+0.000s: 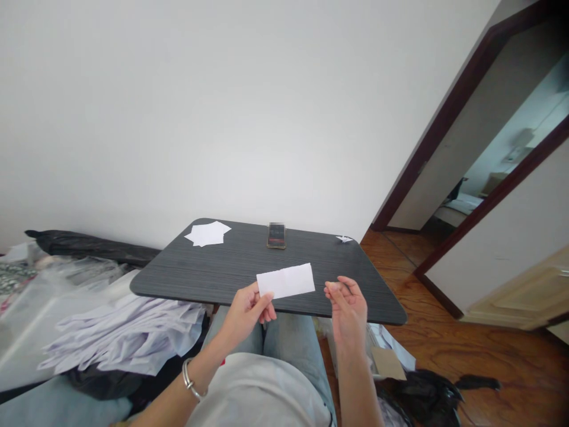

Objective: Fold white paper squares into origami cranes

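Observation:
My left hand (248, 309) pinches the left end of a folded white paper strip (287, 280), holding it just above the near edge of the dark grey table (249, 267). A silver bracelet sits on that wrist. My right hand (347, 302) hovers a little to the right of the strip, not touching it, with fingers loosely curled and nothing in them.
On the table lie a stack of white sheets (207, 233) at the far left, a small upright phone-like object (276, 235) at the far middle, and a small folded paper figure (344, 239) at the far right. Crumpled white paper (124, 332) piles up to the left. An open doorway (484, 178) is on the right.

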Action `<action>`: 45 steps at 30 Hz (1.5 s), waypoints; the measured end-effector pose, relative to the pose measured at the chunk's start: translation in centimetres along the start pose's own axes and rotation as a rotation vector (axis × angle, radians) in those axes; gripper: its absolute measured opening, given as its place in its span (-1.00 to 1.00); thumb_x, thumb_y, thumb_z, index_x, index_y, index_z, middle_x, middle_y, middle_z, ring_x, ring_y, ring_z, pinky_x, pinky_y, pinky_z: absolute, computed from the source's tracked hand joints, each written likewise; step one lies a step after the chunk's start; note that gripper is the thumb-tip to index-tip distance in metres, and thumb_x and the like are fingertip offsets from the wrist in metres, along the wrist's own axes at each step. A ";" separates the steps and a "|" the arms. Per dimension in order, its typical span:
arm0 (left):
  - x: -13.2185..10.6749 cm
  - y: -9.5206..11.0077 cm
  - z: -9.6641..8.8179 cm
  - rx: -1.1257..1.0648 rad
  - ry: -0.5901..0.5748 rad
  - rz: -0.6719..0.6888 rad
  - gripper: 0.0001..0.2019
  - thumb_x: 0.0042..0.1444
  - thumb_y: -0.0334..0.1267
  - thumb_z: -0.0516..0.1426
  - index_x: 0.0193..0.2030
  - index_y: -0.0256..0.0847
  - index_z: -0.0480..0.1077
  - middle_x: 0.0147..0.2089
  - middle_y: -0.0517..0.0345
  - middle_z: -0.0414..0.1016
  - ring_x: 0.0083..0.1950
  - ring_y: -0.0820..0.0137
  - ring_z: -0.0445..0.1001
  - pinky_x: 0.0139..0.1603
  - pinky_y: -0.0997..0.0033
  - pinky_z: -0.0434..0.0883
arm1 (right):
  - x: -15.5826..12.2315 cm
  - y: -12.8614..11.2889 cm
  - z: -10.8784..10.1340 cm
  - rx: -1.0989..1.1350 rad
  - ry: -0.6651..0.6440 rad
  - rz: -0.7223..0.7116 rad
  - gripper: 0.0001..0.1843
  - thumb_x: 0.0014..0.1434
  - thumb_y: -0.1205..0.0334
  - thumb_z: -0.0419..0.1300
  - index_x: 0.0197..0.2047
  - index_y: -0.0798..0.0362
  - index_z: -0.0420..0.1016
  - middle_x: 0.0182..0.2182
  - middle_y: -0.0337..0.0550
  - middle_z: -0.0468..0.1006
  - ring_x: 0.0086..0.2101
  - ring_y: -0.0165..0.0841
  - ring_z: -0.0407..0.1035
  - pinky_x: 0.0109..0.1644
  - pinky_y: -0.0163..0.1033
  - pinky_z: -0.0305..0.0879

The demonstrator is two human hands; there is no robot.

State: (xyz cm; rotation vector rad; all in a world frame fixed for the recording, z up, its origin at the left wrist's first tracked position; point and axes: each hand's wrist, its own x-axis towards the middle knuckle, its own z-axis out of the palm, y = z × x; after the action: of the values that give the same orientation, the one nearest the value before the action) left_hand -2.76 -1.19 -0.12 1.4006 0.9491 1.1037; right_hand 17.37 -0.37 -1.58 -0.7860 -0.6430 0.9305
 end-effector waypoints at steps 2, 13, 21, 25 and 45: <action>0.0 0.0 0.5 -0.002 -0.016 -0.009 -0.70 0.06 -0.05 0.08 -0.42 -0.29 0.25 -0.63 0.16 0.45 -0.66 0.56 0.29 -0.63 0.60 0.23 | -0.5 0.4 0.6 -0.006 -0.067 0.044 -0.66 -0.16 0.25 0.39 -0.28 0.07 0.42 -0.52 -0.28 0.55 -0.46 -0.44 0.43 -0.38 -0.38 0.33; 0.3 -0.1 1.3 0.016 -0.016 -0.029 -0.68 0.06 -0.03 0.07 -0.33 -0.32 0.29 -0.65 0.18 0.43 -0.67 0.55 0.28 -0.64 0.60 0.21 | -2.4 0.5 1.8 0.018 -0.445 0.141 -0.39 -0.01 -0.29 0.09 -0.21 0.08 0.54 -0.34 -0.03 0.61 -0.40 -0.24 0.48 -0.36 -0.20 0.40; 0.1 0.8 1.6 0.034 -0.025 -0.037 -0.72 0.02 -0.09 0.12 -0.38 -0.33 0.34 -0.63 0.18 0.42 -0.63 0.54 0.30 -0.59 0.58 0.25 | -3.0 0.7 2.5 -0.285 -0.339 0.164 -0.80 -0.12 0.16 0.34 -0.47 0.14 0.57 -0.61 -0.13 0.57 -0.58 -0.37 0.40 -0.54 -0.35 0.28; 0.0 1.4 1.8 0.061 -0.068 -0.030 -0.75 -0.01 -0.15 0.15 -0.48 -0.35 0.40 -0.58 0.14 0.45 -0.59 0.52 0.33 -0.57 0.58 0.26 | -3.3 0.8 2.9 -0.295 -0.337 0.178 -0.80 -0.14 0.17 0.34 -0.59 0.14 0.53 -0.68 -0.16 0.53 -0.66 -0.44 0.33 -0.61 -0.39 0.23; 0.4 0.3 1.2 0.060 -0.004 -0.090 -0.77 -0.05 -0.19 0.17 -0.55 -0.35 0.41 -0.63 0.11 0.48 -0.63 0.50 0.35 -0.61 0.56 0.27 | -2.3 0.7 2.0 -0.418 -0.442 0.162 -0.79 -0.07 0.17 0.29 -0.60 0.13 0.50 -0.70 -0.20 0.51 -0.67 -0.44 0.34 -0.61 -0.40 0.16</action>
State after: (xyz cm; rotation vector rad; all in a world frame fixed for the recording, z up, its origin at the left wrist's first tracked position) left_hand -1.50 -1.12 0.23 1.3935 1.0399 1.0126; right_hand 14.45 -1.54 -1.41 -1.0228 -1.1998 1.1491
